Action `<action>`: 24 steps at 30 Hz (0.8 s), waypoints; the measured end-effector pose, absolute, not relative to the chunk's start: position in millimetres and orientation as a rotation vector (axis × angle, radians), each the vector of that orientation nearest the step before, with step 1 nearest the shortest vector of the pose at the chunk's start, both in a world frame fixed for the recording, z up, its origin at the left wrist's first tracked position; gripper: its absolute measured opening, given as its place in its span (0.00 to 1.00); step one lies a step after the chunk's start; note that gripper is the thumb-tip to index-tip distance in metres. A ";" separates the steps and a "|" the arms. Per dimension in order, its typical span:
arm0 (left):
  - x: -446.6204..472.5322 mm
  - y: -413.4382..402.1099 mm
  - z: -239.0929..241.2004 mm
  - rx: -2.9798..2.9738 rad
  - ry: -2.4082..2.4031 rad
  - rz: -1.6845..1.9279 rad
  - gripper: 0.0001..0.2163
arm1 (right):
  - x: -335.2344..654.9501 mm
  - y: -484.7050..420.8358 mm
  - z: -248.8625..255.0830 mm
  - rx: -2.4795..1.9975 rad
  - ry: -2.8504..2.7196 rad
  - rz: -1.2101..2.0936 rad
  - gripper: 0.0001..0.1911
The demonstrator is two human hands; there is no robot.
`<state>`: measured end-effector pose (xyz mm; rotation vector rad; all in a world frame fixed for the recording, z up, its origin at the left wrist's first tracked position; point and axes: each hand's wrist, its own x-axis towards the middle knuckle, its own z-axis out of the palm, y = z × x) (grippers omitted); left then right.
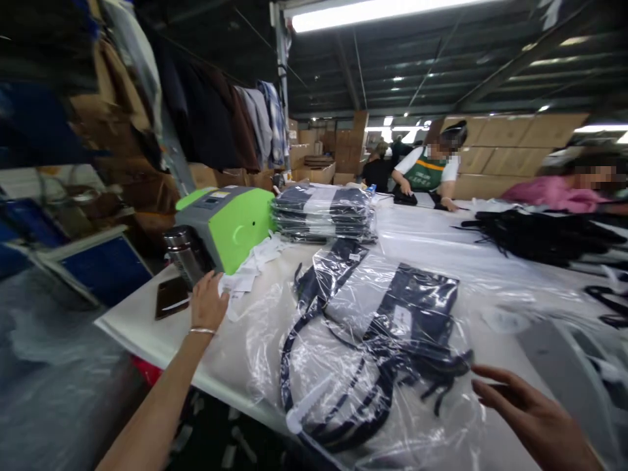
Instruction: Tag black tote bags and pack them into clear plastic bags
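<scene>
Dark strapped cloth (417,291) in a clear plastic bag (318,356), laid flat on the bench (137,327).
The bag is glossy and wrinkled, spread beside the front edge; through it show folded dark panels toward the bench's far side, one with a white label (403,319), while long straps (286,366) loop and tangle toward the front.

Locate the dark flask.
In the head view, left of centre, the dark flask stands on the table beside the green-and-gray machine, just beyond the left hand.
</scene>
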<state>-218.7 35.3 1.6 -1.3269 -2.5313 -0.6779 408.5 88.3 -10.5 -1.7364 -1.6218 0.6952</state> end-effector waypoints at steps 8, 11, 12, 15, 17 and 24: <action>-166.4 12.3 -15.0 -1.731 -2.697 -0.293 0.32 | 399.8 95.7 -16.9 -1.889 -1.366 1.242 0.25; -164.0 14.2 -10.2 -1.776 -2.855 -0.092 0.24 | 383.2 103.9 -30.0 -1.813 -1.320 1.386 0.17; -167.6 13.9 -9.6 -1.804 -2.881 -0.031 0.21 | 383.5 105.4 -34.1 -1.802 -1.350 1.378 0.14; -186.8 9.4 -10.2 -1.884 -2.908 0.021 0.18 | 402.0 103.7 -39.6 -1.860 -1.523 1.303 0.09; -196.4 9.3 -8.7 -1.881 -2.893 -0.055 0.20 | 416.6 99.2 -32.4 -1.926 -1.717 1.095 0.07; -138.3 105.4 7.3 -1.880 -2.624 -0.413 0.42 | 341.7 107.3 23.3 -1.530 -2.117 0.263 0.29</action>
